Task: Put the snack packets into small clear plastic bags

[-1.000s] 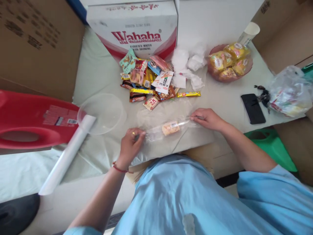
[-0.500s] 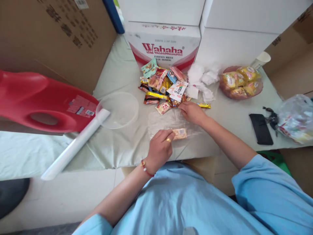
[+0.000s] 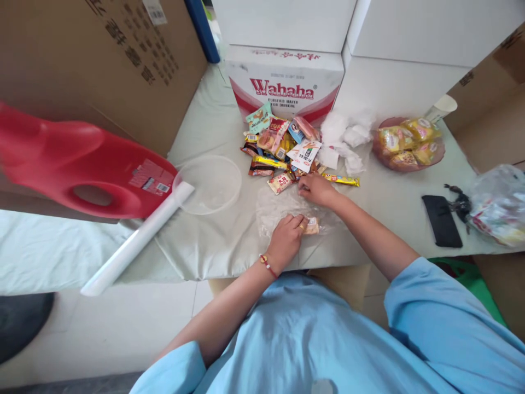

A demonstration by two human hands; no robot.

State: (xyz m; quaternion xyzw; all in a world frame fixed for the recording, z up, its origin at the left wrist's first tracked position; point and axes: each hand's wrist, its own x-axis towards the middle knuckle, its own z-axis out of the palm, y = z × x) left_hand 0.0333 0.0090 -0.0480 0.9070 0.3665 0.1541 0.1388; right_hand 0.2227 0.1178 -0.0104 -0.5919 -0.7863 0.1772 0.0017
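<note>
A clear plastic bag (image 3: 270,210) lies flat near the table's front edge. My left hand (image 3: 287,238) rests low over it, fingers bent and close together on a small wrapped snack bar (image 3: 312,226), whose right end sticks out. Whether the bar is inside the bag or on top, I cannot tell. My right hand (image 3: 318,190) is closed at the bag's far edge, fingertips partly hidden. Just beyond it is a pile of packaged snacks (image 3: 274,139), with a white packet (image 3: 304,155) on top and a yellow stick packet (image 3: 341,180) at the right.
A round clear plastic lid (image 3: 209,183) and a white roll (image 3: 137,241) lie left, beside a red jug (image 3: 102,169). Crumpled white tissues (image 3: 344,134), a bowl (image 3: 383,158) of wrapped cakes, a black phone (image 3: 442,221) and a stuffed plastic bag (image 3: 500,202) are right. Boxes (image 3: 283,87) stand behind.
My left hand has slid rightward and covers more of the snack bar. My right hand has shifted slightly left at the bag's edge. The whole view has tilted a little.
</note>
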